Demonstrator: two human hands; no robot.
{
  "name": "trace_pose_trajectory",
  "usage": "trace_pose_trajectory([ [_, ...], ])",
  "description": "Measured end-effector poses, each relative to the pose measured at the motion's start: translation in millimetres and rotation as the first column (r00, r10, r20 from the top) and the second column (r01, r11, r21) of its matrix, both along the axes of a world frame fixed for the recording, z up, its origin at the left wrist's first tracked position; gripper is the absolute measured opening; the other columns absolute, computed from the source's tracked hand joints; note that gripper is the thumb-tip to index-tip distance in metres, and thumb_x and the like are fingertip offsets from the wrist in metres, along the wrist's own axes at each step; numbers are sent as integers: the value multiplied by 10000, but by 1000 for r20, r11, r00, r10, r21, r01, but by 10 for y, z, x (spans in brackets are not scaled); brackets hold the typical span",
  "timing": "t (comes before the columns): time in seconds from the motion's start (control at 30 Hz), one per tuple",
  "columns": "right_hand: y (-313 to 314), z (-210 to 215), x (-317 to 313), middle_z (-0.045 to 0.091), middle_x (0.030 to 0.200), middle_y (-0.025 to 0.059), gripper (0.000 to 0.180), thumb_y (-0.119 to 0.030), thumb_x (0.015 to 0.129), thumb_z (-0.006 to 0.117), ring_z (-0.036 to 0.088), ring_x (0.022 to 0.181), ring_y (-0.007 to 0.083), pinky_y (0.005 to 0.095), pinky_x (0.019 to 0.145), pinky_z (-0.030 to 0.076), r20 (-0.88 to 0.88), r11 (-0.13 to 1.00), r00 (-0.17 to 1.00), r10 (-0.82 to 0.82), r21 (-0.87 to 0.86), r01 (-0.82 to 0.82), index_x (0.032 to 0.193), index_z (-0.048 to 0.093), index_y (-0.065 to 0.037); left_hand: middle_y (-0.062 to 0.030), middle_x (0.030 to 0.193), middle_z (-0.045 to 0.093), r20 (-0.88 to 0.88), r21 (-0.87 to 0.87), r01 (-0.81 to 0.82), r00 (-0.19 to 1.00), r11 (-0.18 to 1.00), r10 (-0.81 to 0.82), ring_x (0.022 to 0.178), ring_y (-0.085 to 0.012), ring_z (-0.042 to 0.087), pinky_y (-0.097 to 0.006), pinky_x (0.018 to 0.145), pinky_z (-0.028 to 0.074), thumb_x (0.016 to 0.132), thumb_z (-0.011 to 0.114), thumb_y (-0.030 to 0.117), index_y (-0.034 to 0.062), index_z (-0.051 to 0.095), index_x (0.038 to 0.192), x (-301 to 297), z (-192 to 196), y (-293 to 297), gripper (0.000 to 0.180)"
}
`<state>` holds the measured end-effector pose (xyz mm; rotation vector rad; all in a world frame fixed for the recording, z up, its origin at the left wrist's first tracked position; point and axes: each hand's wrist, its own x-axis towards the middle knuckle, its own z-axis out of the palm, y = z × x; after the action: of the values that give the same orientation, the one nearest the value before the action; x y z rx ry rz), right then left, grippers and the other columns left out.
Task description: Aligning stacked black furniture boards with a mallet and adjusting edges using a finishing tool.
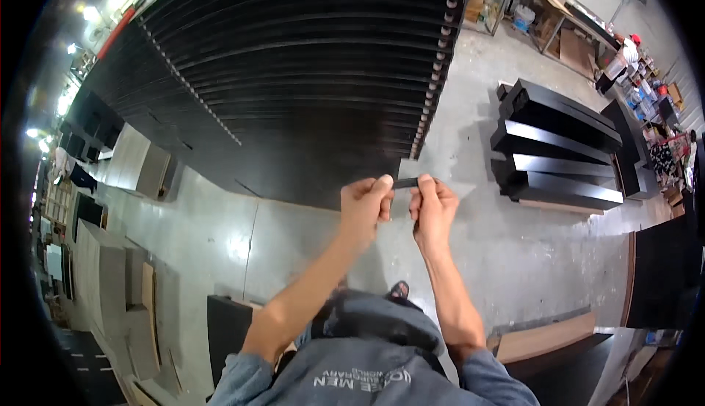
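Between my two hands a short, dark strip (405,183) is stretched level, in front of my body. My left hand (365,204) pinches one end of it between thumb and fingers. The other end is pinched by my right hand (435,204), with the rest of its fingers curled in. What the strip is made of I cannot make out. Just beyond my hands stands a large rack of black panels (308,134), stacked in layers with a row of round pale pegs (433,75) along its right edge.
Black box-shaped beams (562,149) lie stacked on the grey floor (470,259) at right. Pale board stacks (103,274) stand at left. Near me lie a wooden board (543,336) and a dark panel (229,332). Another person (620,60) is far off by a workbench (573,20).
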<state>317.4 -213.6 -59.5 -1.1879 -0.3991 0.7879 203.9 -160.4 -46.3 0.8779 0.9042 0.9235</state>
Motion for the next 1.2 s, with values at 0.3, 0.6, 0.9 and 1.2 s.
trace_pose_trajectory([
  [0.3, 118, 1530, 150, 541, 533, 11, 382, -260, 975, 617, 451, 440, 63, 230, 408, 326, 332, 978, 942, -47, 206, -24, 694, 615, -2, -28, 516, 528, 98, 285, 0, 995, 958, -30, 409, -98, 468, -238, 408, 348, 918, 708, 193, -5, 639, 695, 81, 1416, 108, 306],
  [0.6, -315, -716, 36, 575, 589, 38, 256, -246, 876, 745, 506, 500, 105, 278, 471, 414, 418, 954, 879, 231, -275, -120, 867, 674, 0, 13, 542, 484, -184, -387, -52, 983, 921, -22, 428, -96, 421, -258, 419, 353, 920, 679, 244, 48, 613, 747, -679, -781, -264, 269],
  [0.9, 227, 475, 526, 695, 858, 61, 368, -152, 738, 863, 639, 693, 108, 248, 607, 509, 823, 957, 568, 13, 154, -246, 1024, 684, -6, 3, 592, 495, 14, -418, -116, 991, 901, 134, 511, -129, 447, -278, 502, 372, 938, 662, 214, 50, 592, 796, -1116, -686, -238, 228],
  [1.2, 169, 426, 597, 696, 816, 69, 276, -60, 791, 806, 643, 682, 114, 238, 603, 513, 710, 936, 686, 158, 114, -333, 1030, 695, 24, -20, 628, 516, 245, -577, -44, 943, 815, 225, 497, -136, 431, -290, 480, 357, 953, 614, 143, 41, 560, 798, -1170, -542, -447, 193],
])
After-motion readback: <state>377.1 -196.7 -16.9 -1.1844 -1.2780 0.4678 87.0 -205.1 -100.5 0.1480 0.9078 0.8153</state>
